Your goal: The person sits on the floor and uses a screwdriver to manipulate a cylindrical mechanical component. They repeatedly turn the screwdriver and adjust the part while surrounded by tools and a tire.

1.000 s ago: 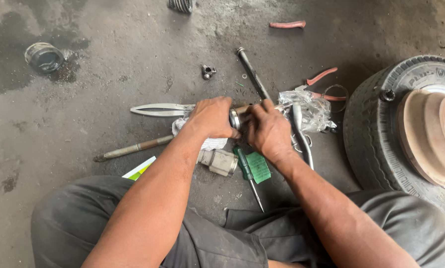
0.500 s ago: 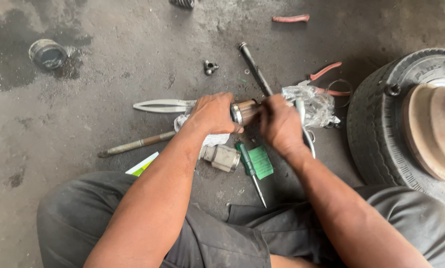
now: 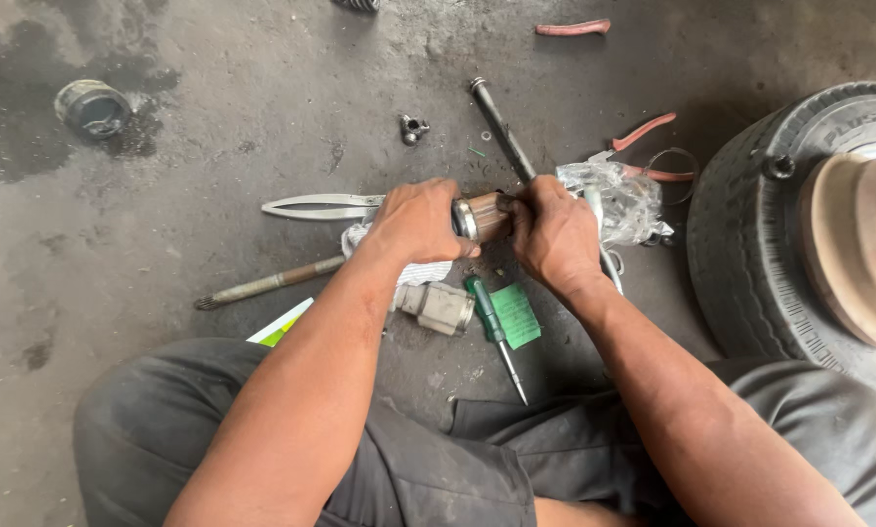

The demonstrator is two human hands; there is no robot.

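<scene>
Above the stained concrete floor, between the person's raised knees, both forearms reach forward and converge on a short metal cylinder. The left hand is curled over the cylinder's left end, knuckles up, fingers wrapped under and clamped on it; the right hand is closed tight on its right end, thumb toward the middle. The cylinder lies roughly level, its long axis running left to right across the view, with a bright ringed collar showing between the two hands. Both ends are buried in the grips, so its full length and shape cannot be made out. Just below it on the floor lie a green-handled screwdriver, tip pointing toward the person, a green card and a stubby grey metal fitting. A long dark rod runs away beyond the hands, and a tyre is cut off at the right edge.
</scene>
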